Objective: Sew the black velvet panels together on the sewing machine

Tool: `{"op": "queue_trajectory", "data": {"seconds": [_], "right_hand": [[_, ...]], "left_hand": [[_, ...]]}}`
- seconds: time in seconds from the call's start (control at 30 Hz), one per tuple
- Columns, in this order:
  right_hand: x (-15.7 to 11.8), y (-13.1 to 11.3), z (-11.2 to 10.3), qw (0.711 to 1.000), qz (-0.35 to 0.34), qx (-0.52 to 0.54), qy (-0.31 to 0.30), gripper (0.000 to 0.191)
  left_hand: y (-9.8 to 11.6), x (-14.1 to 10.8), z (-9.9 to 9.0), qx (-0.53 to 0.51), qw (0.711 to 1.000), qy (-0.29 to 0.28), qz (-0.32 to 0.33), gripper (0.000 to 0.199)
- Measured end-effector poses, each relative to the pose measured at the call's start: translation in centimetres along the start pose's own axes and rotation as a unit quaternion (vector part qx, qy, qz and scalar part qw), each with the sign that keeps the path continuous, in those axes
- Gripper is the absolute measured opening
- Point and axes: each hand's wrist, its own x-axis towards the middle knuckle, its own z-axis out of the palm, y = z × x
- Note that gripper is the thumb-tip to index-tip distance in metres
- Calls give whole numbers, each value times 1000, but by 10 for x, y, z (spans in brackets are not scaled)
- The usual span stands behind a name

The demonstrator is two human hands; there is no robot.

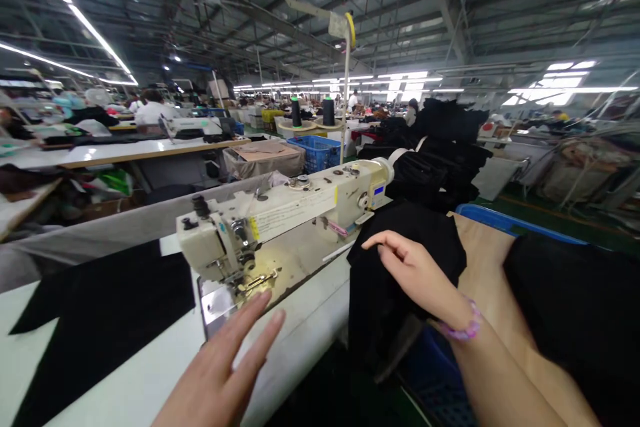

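A white sewing machine (300, 207) stands on a pale table (305, 327). My left hand (225, 360) is in front of its needle area, fingers apart and holding nothing. Over a pile of black fabric (430, 233) at the machine's right end is my right hand (405, 260), its wrist in a pink and purple bracelet. Its index finger is stretched out and the other fingers curl below; no cloth shows pinched between them. Another black fabric piece (120, 313) lies flat on the table at the left.
At the right is a wooden board (480, 240) beside a blue bin rim (515, 221), with black fabric (575, 300) on it. Two black thread cones (328, 112) stand behind the machine. Farther back are a blue crate (315, 152), other tables and people.
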Motion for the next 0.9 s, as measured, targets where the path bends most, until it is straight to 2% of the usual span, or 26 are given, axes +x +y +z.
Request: {"op": "queue_trajectory", "data": {"seconds": [0.07, 0.13, 0.2, 0.27, 0.3, 0.33, 0.37, 0.4, 0.43, 0.47, 0.5, 0.53, 0.57, 0.63, 0.67, 0.7, 0.73, 0.8, 0.83, 0.9], "right_hand": [[-4, -30, 10, 988, -23, 121, -94, 25], [-5, -50, 27, 962, -28, 200, -181, 21], [-1, -59, 49, 924, -27, 260, -279, 23], [3, -60, 74, 881, -20, 309, -358, 31], [6, -58, 85, 866, -17, 329, -376, 36], [7, -56, 94, 864, -13, 344, -368, 40], [8, -54, 102, 876, -9, 352, -329, 43], [7, -52, 106, 898, -2, 352, -264, 45], [4, -50, 108, 918, 4, 351, -184, 46], [1, -48, 108, 926, 14, 360, -109, 47], [-4, -47, 106, 920, 26, 387, -61, 50], [-10, -47, 102, 900, 40, 430, -52, 59], [-17, -47, 98, 871, 52, 481, -80, 70], [-30, -49, 90, 811, 50, 559, -165, 89], [-36, -52, 88, 800, 37, 567, -194, 94], [-41, -55, 86, 808, 27, 554, -202, 97], [-45, -59, 84, 828, 24, 526, -193, 96], [-48, -67, 82, 872, 44, 458, -169, 77], [-47, -70, 81, 885, 58, 431, -168, 61], [-36, -75, 77, 895, 56, 406, -179, 35]], "left_hand": [[23, 23, -6, 6, 999, 17, 41, 70], [43, 45, -14, -15, 995, 44, 86, 69], [58, 63, -23, -38, 990, 41, 133, 54], [66, 72, -32, -54, 988, -4, 146, 33], [66, 73, -36, -68, 987, -27, 142, 26], [64, 71, -40, -89, 987, -48, 127, 20], [60, 68, -44, -117, 987, -59, 96, 15], [55, 63, -48, -145, 987, -57, 43, 11], [49, 58, -53, -170, 984, -49, -31, 8], [42, 54, -59, -187, 974, -36, -123, 7], [35, 51, -65, -199, 955, -19, -218, 7], [28, 50, -72, -210, 930, 0, -302, 8], [23, 51, -78, -221, 904, 18, -364, 10], [15, 56, -87, -245, 867, 40, -433, 18], [14, 58, -90, -253, 856, 45, -447, 21], [14, 60, -91, -260, 849, 46, -458, 23], [15, 61, -92, -271, 841, 42, -467, 24], [17, 60, -93, -340, 809, 21, -478, 28], [16, 58, -94, -401, 780, 2, -480, 33], [9, 55, -98, -529, 703, -32, -475, 43]]}}
